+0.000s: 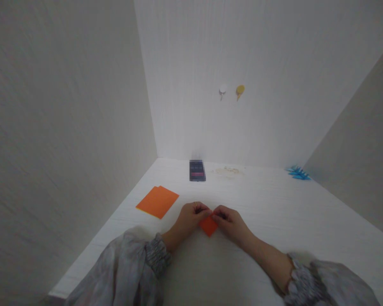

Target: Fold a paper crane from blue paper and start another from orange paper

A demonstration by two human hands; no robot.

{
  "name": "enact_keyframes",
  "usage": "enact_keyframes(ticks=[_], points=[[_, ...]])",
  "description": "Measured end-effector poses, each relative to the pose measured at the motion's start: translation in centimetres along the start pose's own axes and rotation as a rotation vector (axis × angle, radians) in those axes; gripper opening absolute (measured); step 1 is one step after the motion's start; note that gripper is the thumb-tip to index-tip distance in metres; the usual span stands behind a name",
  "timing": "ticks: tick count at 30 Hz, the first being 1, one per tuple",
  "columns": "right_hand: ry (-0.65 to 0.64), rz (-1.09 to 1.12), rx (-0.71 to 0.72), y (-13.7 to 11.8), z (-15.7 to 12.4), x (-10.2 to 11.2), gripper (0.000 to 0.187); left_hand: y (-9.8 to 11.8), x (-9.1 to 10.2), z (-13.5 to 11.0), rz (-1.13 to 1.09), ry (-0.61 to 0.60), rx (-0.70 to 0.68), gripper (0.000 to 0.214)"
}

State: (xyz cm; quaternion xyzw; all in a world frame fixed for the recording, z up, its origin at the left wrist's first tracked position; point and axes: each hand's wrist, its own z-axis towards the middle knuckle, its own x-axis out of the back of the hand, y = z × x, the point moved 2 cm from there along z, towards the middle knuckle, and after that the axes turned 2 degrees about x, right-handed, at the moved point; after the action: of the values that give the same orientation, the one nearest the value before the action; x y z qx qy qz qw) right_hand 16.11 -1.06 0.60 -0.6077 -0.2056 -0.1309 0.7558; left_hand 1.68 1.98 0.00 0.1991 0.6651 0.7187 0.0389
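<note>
A small folded piece of orange paper point(209, 227) is held just above or on the white tabletop, one corner pointing toward me. My left hand point(192, 213), with a ring on one finger, pinches its upper left edge. On the other side my right hand point(229, 219) grips the upper right edge between thumb and fingers. The two sets of fingertips almost meet at the paper's top corner and cover that part of it. Left of my left hand lies a stack of orange paper sheets point(158, 202), slightly fanned, with a yellow edge showing below.
A dark, blurred-out rectangular object point(197, 171) rests near the back wall. Several blue folded paper pieces point(298, 173) sit in the far right corner. Two hooks, one white point(222, 90) and one yellow point(240, 90), are on the back wall. Walls rise on both sides.
</note>
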Motion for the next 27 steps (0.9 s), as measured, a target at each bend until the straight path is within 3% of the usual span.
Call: enact_keyframes(ticks=[12, 18, 27], points=[[0.069, 0.163, -0.063, 0.6, 0.0, 0.2, 0.014, -0.1, 0.4, 0.2, -0.041, -0.004, 0.038, 0.02], [0.134, 0.201, -0.059, 1.5, 0.3, 0.8, 0.013, -0.4, 0.6, 0.3, -0.119, -0.082, 0.075, 0.024], [0.137, 0.151, -0.076, 1.9, 0.4, 0.7, 0.013, -0.8, 0.7, 0.6, -0.037, -0.012, 0.089, 0.023]])
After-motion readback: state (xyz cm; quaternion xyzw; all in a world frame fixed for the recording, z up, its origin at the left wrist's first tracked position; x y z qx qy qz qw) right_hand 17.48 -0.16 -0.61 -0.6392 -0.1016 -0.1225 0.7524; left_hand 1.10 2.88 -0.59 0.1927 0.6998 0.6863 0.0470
